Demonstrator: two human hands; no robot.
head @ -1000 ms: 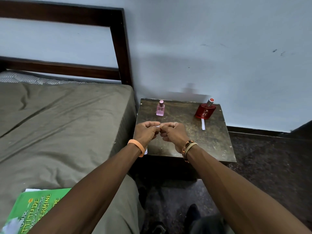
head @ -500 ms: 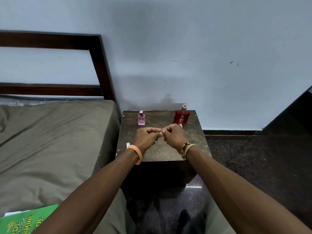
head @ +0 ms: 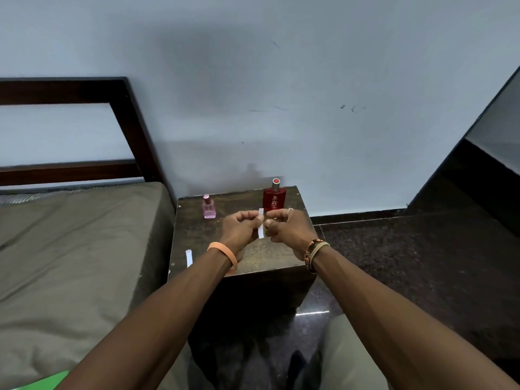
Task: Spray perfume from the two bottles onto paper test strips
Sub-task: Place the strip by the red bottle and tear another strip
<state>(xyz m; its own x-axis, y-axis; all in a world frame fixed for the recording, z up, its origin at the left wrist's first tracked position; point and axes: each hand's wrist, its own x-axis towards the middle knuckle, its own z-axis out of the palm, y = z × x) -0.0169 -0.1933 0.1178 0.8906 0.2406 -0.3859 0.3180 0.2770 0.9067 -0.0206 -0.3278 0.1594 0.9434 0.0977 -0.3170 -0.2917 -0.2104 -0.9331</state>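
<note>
Strip prep: our left hand pinches a test strip upright over the side table. Right hand is curled just beside it; we can't tell if it grips. Pink bottle and red bottle stand behind. Next we need the right hand on a bottle, nozzle facing the strip.

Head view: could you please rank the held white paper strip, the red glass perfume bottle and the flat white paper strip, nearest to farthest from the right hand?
1. Held white paper strip: left of the right hand.
2. Red glass perfume bottle: just behind.
3. Flat white paper strip: dark wooden table's left edge.
</note>
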